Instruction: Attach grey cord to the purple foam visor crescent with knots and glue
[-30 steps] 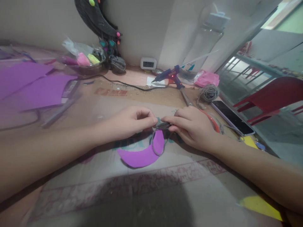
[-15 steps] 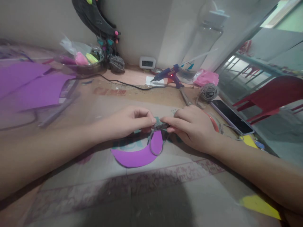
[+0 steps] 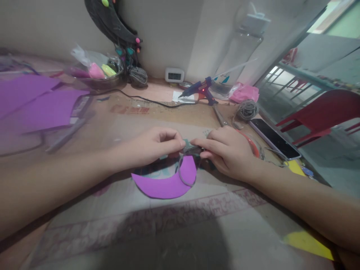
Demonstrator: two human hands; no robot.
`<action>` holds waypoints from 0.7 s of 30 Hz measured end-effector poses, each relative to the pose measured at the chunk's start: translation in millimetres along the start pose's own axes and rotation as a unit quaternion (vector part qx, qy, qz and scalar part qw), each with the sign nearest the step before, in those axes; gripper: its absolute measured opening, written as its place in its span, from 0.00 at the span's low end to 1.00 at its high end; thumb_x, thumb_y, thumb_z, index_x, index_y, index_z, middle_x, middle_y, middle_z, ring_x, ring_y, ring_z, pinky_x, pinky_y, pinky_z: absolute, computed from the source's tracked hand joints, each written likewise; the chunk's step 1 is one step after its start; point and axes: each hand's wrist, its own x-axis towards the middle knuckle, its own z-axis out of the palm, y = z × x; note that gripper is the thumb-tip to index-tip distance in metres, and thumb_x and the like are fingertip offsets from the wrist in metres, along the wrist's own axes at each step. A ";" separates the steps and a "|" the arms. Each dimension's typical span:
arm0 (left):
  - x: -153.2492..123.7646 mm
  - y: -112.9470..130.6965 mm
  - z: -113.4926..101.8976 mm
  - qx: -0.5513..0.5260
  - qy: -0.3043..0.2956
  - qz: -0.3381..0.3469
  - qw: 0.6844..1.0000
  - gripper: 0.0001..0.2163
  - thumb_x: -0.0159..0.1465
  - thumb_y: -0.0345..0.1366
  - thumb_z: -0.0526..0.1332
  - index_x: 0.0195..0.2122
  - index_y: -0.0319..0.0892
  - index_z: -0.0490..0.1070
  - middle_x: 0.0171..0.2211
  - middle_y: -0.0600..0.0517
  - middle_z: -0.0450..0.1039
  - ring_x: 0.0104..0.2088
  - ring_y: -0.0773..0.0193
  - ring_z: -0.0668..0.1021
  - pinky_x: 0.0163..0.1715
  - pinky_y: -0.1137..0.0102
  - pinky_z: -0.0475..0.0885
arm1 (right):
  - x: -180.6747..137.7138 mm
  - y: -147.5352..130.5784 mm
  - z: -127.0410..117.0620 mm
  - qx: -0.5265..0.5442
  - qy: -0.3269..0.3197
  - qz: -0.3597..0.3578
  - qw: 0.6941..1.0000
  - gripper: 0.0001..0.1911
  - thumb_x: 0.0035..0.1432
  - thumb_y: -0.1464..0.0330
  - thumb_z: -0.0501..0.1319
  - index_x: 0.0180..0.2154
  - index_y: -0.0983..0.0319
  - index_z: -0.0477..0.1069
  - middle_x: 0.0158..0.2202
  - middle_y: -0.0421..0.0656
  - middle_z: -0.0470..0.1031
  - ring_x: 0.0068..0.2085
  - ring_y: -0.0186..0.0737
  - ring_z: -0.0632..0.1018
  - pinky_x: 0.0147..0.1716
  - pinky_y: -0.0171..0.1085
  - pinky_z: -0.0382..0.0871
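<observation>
A purple crescent cut-out [image 3: 163,187] lies on the cardboard, its right end curving up between my hands. Grey yarn [image 3: 192,150] is wound around that end, and a loose loop of it hangs down over the purple surface. My left hand [image 3: 165,142] pinches the wound end from the left, thumb against fingertips. From the right, my right hand [image 3: 225,150] grips the yarn with its index finger stretched along the top. The exact hold at the fingertips is partly hidden.
A blue glue gun [image 3: 198,90] with a lit red light stands behind my hands. Near my right hand are a yarn ball [image 3: 247,110], orange-handled scissors [image 3: 254,147] and a phone [image 3: 275,138]. Purple sheets [image 3: 53,108] lie at left, beside a bowl [image 3: 98,82].
The yarn loop and the right end of the purple crescent have shifted slightly to the right. Both hands stay nearly in place, fingers still closed.
</observation>
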 end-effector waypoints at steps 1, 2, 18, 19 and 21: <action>-0.1 0.1 -0.1 0.001 0.000 0.000 1.000 0.13 0.63 0.46 0.55 0.27 0.43 0.66 0.25 0.54 0.68 0.23 0.68 0.70 0.20 0.74 0.61 | -0.3 0.2 -0.3 -0.003 -0.002 0.005 1.000 0.20 0.68 0.60 0.48 0.45 0.63 0.74 0.27 0.43 0.69 0.28 0.38 0.66 0.29 0.38 0.53; -0.4 0.1 -0.3 0.003 -0.001 0.000 1.000 0.13 0.63 0.46 0.55 0.27 0.43 0.66 0.25 0.54 0.68 0.23 0.68 0.70 0.20 0.73 0.61 | -0.6 0.4 -0.5 -0.006 -0.004 0.012 1.000 0.19 0.68 0.60 0.49 0.45 0.63 0.74 0.27 0.43 0.70 0.28 0.38 0.66 0.30 0.38 0.54; 0.6 -5.6 -0.9 0.021 -0.003 0.019 1.000 0.13 0.64 0.46 0.55 0.28 0.43 0.67 0.25 0.54 0.68 0.26 0.68 0.70 0.23 0.73 0.61 | -2.0 1.7 -1.0 -0.055 0.005 -0.011 0.998 0.17 0.67 0.60 0.51 0.44 0.61 0.74 0.27 0.42 0.71 0.29 0.38 0.65 0.31 0.38 0.52; 0.4 -6.1 -1.1 0.021 -0.003 0.019 1.000 0.13 0.64 0.46 0.55 0.28 0.43 0.67 0.25 0.54 0.68 0.26 0.68 0.70 0.23 0.73 0.61 | -2.0 1.5 -0.8 -0.057 0.004 -0.011 0.998 0.17 0.67 0.60 0.51 0.44 0.61 0.74 0.27 0.42 0.71 0.29 0.38 0.65 0.30 0.38 0.52; 0.3 -6.9 -1.4 0.019 -0.006 0.020 1.000 0.13 0.65 0.45 0.55 0.28 0.43 0.67 0.25 0.54 0.68 0.27 0.67 0.70 0.23 0.73 0.61 | -2.1 1.2 -0.5 -0.063 -0.001 -0.010 0.998 0.17 0.67 0.60 0.51 0.45 0.61 0.74 0.27 0.42 0.70 0.29 0.38 0.64 0.30 0.38 0.51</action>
